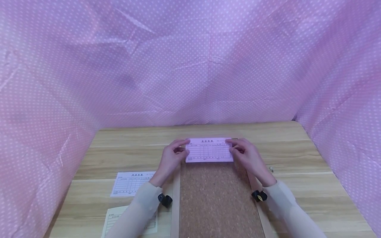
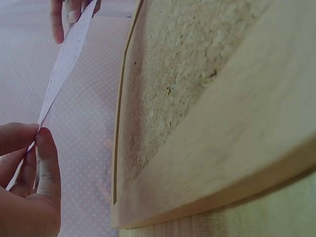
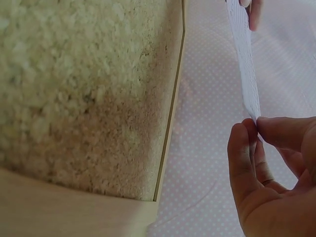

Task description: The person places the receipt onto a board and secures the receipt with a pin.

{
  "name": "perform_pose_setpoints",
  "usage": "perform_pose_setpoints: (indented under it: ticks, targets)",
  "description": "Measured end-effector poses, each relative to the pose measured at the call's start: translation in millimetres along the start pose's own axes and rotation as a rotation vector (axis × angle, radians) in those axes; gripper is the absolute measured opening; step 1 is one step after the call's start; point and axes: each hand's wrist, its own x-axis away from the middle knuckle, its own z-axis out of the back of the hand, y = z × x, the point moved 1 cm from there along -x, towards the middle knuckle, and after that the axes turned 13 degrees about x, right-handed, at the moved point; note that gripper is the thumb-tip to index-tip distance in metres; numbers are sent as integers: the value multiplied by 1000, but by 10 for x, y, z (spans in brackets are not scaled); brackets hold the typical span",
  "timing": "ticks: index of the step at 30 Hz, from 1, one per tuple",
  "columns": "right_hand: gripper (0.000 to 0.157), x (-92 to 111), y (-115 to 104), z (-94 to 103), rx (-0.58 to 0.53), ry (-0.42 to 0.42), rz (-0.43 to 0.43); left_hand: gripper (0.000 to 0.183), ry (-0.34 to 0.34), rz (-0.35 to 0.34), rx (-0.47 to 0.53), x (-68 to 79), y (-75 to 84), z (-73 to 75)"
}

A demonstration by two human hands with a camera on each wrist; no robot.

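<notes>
Both hands hold a pink printed receipt slip by its two short ends, over the far end of a wood-framed cork board. My left hand pinches the left end between thumb and fingers. At the right end, my right hand pinches the paper the same way. Seen edge-on in the left wrist view, the slip stands apart from the board's surface. The right wrist view also shows a gap between the slip and the cork.
Left of the board, a white receipt slip and a pale yellow one lie on the wooden table, partly covered by the left arm. A tiny object, too small to identify, lies near the right wrist. Pink dotted cloth surrounds the table.
</notes>
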Motion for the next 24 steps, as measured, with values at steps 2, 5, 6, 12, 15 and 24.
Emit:
perform_pose_setpoints:
  ticks: [2, 5, 6, 12, 15, 24]
  targets:
    - [33, -8, 2, -3, 3, -1, -8, 39, 2, 2, -4, -8, -2, -2]
    - [32, -24, 7, -10, 2, 1, -10, 39, 6, 5, -8, -18, -7, -7]
    - [31, -31, 6, -13, 2, 3, -11, 39, 7, 2, -9, -24, -9, -11]
    - [30, -62, 16, -28, 20, 7, -7, 40, 10, -9, -21, -51, -27, -24]
    - [29, -68, 17, -28, 34, -9, -11, 40, 10, -7, -36, -65, -34, -24]
    - [30, -112, 45, -47, 44, -38, -21, 39, -24, 23, -71, -105, -42, -10]
